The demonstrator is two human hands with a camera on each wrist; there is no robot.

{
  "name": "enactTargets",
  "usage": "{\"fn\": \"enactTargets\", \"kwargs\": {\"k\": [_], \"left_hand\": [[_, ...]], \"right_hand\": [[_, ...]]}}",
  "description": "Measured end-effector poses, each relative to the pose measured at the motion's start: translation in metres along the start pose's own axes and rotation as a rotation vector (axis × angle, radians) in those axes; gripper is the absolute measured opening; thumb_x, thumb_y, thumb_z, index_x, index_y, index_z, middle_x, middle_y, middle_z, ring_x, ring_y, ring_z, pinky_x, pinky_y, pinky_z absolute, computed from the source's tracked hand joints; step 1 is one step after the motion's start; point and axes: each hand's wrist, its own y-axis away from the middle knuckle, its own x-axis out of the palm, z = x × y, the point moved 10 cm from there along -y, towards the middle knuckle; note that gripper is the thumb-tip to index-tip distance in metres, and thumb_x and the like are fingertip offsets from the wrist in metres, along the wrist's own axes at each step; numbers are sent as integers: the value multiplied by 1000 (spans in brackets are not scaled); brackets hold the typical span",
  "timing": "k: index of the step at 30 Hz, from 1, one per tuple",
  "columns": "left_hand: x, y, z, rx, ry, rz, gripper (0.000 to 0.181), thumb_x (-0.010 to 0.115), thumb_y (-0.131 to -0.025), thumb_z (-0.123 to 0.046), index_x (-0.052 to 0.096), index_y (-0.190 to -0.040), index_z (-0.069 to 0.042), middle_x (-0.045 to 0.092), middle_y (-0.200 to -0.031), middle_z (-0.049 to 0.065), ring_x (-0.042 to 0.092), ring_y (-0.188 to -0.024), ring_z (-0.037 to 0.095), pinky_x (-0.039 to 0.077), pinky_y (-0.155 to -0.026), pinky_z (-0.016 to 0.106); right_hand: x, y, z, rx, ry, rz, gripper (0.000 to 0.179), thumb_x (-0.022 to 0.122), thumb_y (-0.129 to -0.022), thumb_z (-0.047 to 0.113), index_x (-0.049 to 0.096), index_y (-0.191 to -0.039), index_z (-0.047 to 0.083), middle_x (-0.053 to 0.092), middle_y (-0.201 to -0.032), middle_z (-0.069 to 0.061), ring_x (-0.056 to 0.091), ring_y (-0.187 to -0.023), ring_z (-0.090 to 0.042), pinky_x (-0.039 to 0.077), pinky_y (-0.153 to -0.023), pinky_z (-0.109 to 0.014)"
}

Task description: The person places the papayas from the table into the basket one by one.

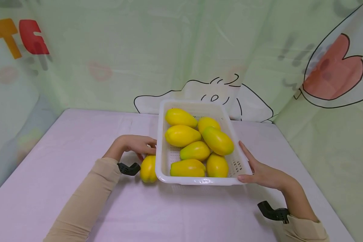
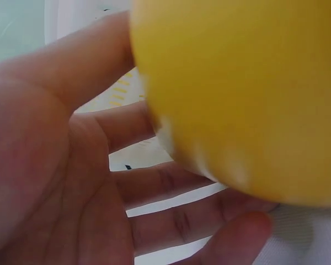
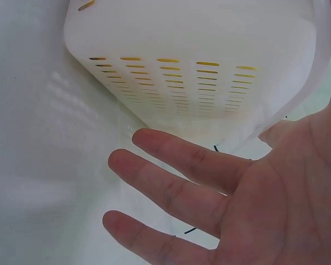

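A white plastic basket with slotted walls holds several yellow papayas, some tinged green. Outside its left wall, another yellow papaya is partly covered by the basket's rim. My left hand reaches round the far side of this fruit, fingertips tucked out of sight under the rim. In the left wrist view the papaya fills the upper right, with thumb and fingers bent about it. At the basket's right front corner, my right hand lays its thumb on the rim. Its other fingers extend straight below the basket wall.
A pale lilac cloth covers the table. Behind it hangs a light green curtain with printed letters and cartoon drawings. Black wrist mounts stick out from both sleeves.
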Motion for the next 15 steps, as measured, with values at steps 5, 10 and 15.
{"fn": "enactTargets", "kwargs": {"k": [5,10,15], "left_hand": [[3,-1,-1,13,4,26,38,55,-94,-37,55,-129,-20,55,-128,5,58,-101,19,57,-75,35],[5,1,-1,19,21,53,34,55,-94,-37,59,-125,-24,59,-121,1,60,-99,19,58,-75,36],[7,4,-2,33,58,84,36,59,-92,-40,58,-125,-26,58,-124,3,58,-105,21,58,-76,38]], "right_hand": [[0,0,0,-6,-5,-5,110,67,-86,29,-26,-146,35,8,-154,-25,43,-113,-31,41,-93,-54],[0,0,1,-13,-4,-9,110,67,-86,29,-26,-146,34,8,-154,-25,43,-113,-31,41,-92,-52],[0,0,1,-16,0,-13,110,67,-86,28,-25,-147,32,8,-154,-25,43,-112,-31,41,-92,-50]]}}
